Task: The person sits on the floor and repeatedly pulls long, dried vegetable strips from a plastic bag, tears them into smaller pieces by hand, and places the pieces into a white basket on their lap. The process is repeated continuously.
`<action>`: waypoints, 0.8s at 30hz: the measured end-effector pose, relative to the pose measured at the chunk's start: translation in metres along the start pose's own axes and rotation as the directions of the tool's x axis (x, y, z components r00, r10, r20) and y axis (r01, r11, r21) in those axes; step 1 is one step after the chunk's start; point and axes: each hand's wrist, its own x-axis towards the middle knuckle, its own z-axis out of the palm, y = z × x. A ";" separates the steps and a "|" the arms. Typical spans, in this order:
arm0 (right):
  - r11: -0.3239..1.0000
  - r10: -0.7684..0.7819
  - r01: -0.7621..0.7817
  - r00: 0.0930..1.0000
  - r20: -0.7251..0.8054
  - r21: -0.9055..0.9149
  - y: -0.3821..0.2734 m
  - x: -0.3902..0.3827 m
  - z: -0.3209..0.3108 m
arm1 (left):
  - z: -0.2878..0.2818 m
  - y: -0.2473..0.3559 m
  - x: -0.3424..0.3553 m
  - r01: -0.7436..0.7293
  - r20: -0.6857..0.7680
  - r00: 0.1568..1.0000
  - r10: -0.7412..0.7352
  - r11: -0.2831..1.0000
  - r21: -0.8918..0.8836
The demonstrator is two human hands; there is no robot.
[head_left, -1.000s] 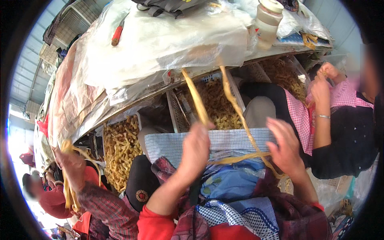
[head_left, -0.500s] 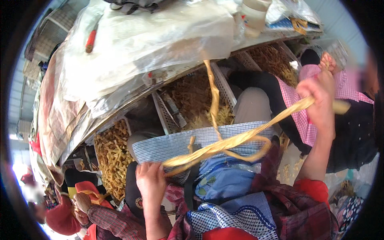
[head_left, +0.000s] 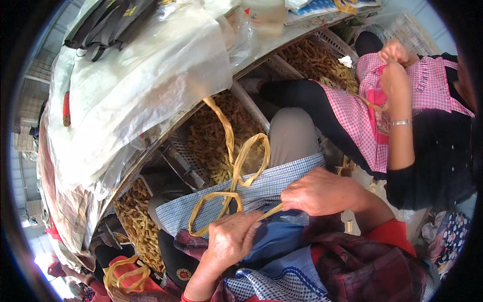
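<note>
A long, soft yellow strip [head_left: 267, 212] is stretched between my hands over my lap. My left hand [head_left: 232, 237] is closed on it, and my right hand [head_left: 314, 194] pinches it a short way to the right. Beyond my left hand the strip's loose lengths bend in loops across the blue checked apron [head_left: 297, 173]. A further yellow strip [head_left: 221, 121] hangs from the table edge and runs down toward these loops; whether they are one piece I cannot tell.
The table [head_left: 146, 85], draped in clear plastic, has a red-handled tool [head_left: 66, 108] and a dark bag [head_left: 108, 25] on it. Under its edge stand crates of short brown-yellow pieces [head_left: 226, 113]. At right sits a co-worker in a pink checked apron [head_left: 347, 108]; another works at lower left.
My right hand has come down and left, close to my left hand, which moved right. The strip, stretched long and diagonal before, is now looped, with a short taut span. The view has shifted.
</note>
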 end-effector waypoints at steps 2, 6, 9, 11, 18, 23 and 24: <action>0.983 -0.073 0.059 0.994 0.079 0.173 0.011 0.006 0.002 | 0.003 -0.011 -0.002 0.002 -0.049 0.999 -0.001 1.000 0.013; 0.397 -0.418 0.024 0.895 0.157 0.918 0.039 0.019 0.023 | 0.010 -0.009 0.008 0.157 -0.200 0.964 -0.176 0.982 -0.110; 0.003 -0.500 -0.179 0.852 0.156 0.984 0.029 0.024 0.028 | 0.025 -0.008 0.014 0.085 -0.296 0.951 -0.094 0.995 -0.045; 0.293 -0.396 -0.133 0.884 0.247 0.947 0.022 0.032 0.028 | 0.034 -0.008 0.012 -0.013 -0.249 0.968 -0.018 0.992 -0.123; 0.958 -0.196 0.201 0.980 -0.045 0.203 0.011 0.048 0.045 | 0.030 0.008 0.021 0.500 -0.067 0.727 -0.683 0.594 -0.631; 0.650 0.181 0.082 0.949 -0.259 0.756 0.006 0.039 0.042 | 0.037 -0.013 0.013 0.209 -0.120 0.827 -0.549 0.499 -0.841; 0.512 0.181 0.071 0.965 -0.188 0.856 0.009 0.043 0.047 | 0.032 -0.018 0.005 0.196 -0.126 0.890 -0.438 0.616 -0.763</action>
